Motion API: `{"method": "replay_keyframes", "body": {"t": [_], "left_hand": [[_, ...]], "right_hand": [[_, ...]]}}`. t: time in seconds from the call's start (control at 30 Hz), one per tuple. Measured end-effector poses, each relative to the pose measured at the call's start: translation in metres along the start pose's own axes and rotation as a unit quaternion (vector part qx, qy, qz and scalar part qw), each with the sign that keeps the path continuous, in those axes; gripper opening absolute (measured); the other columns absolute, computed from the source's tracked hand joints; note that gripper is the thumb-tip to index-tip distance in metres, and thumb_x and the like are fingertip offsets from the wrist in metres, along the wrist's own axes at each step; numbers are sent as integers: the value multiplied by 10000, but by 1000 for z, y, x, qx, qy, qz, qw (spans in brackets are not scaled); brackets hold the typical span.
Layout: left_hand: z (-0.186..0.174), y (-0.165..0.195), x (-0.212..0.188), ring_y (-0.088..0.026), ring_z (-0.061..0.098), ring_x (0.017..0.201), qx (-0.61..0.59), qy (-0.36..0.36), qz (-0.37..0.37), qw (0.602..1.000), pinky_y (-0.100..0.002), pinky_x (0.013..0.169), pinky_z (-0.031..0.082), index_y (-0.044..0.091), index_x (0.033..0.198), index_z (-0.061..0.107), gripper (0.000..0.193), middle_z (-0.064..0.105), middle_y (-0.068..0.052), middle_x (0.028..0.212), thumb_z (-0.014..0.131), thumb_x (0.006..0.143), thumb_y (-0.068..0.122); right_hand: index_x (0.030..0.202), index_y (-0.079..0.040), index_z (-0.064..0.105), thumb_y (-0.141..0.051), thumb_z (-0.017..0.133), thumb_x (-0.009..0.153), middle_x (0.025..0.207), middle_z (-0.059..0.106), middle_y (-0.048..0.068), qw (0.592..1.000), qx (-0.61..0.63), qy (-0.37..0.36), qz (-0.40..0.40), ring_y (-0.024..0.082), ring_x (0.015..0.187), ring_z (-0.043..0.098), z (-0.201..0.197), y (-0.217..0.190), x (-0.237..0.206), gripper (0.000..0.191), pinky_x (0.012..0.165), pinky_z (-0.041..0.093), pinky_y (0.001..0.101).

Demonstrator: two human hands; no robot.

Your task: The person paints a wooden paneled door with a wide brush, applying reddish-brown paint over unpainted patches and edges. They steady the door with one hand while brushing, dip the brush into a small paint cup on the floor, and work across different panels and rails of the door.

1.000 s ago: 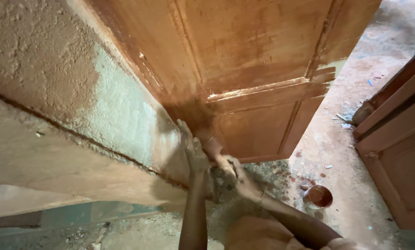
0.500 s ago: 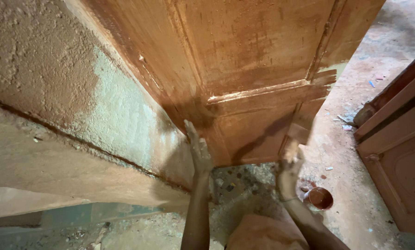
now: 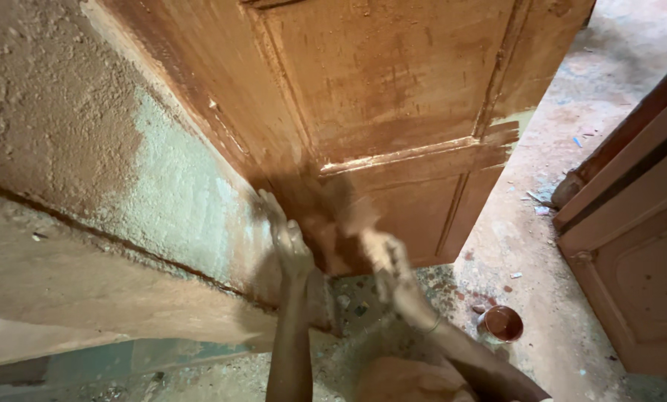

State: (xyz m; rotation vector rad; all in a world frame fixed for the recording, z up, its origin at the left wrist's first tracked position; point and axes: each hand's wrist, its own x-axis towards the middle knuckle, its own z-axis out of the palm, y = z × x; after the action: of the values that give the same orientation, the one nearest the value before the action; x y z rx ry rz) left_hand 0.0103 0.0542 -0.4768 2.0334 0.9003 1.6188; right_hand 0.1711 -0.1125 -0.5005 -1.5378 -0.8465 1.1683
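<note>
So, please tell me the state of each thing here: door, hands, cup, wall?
Door: open, coated brown, streaky.
Left hand: open, flat by the door edge.
Right hand: blurred, at the lower panel.
Cup: upright on the floor.
Wall: rough, partly bare.

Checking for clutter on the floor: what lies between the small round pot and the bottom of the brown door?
In the head view, only dusty floor with a few small scraps lies between the pot and the door; nothing larger.

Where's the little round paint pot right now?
In the head view the small round pot sits on the dusty floor at lower right, just right of the right hand's forearm, between the brown door and the leaning panel.
</note>
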Motion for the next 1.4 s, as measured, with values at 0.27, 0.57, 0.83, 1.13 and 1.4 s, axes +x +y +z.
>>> {"method": "replay_keyframes", "body": {"t": [0.27,0.57,0.83,1.13,1.4], "left_hand": [[0,0,2,-414,89,1625,3,-22,-31,999,-515,1319,92,-36,1633,180,779,102,-247,1735,249,1111,538],[11,5,5,-400,101,1630,-2,-46,-13,999,-498,1325,99,-35,1626,210,674,116,-246,1735,284,1123,408],[18,9,-2,-403,85,1627,4,-57,-7,998,-488,1326,89,-53,1624,192,615,105,-261,1730,285,1119,285],[-7,17,4,-430,145,1609,58,-37,-6,998,-499,1315,145,-64,1616,221,622,149,-280,1715,306,1118,298],[-20,18,3,-435,175,1610,63,-14,-35,997,-505,1316,148,-44,1608,251,673,190,-267,1707,284,1120,419]], "right_hand": [[1524,-134,248,15,481,999,960,516,37,872,397,190,-215,63,600,429,-97,-11,-15,594,472,368,198],[1410,-89,589,51,592,985,1279,677,170,788,-250,344,-446,194,925,673,-109,-48,-28,447,747,586,288],[1464,-120,493,25,611,975,1256,629,126,906,-112,193,-360,168,827,660,-55,-18,18,524,648,576,274],[1542,-201,248,38,422,850,973,530,62,950,263,-98,-139,99,563,480,3,-26,6,753,464,448,247],[1552,-115,469,-105,503,1066,809,469,-38,942,112,-218,-231,36,618,417,28,-38,6,488,522,358,194]]}}
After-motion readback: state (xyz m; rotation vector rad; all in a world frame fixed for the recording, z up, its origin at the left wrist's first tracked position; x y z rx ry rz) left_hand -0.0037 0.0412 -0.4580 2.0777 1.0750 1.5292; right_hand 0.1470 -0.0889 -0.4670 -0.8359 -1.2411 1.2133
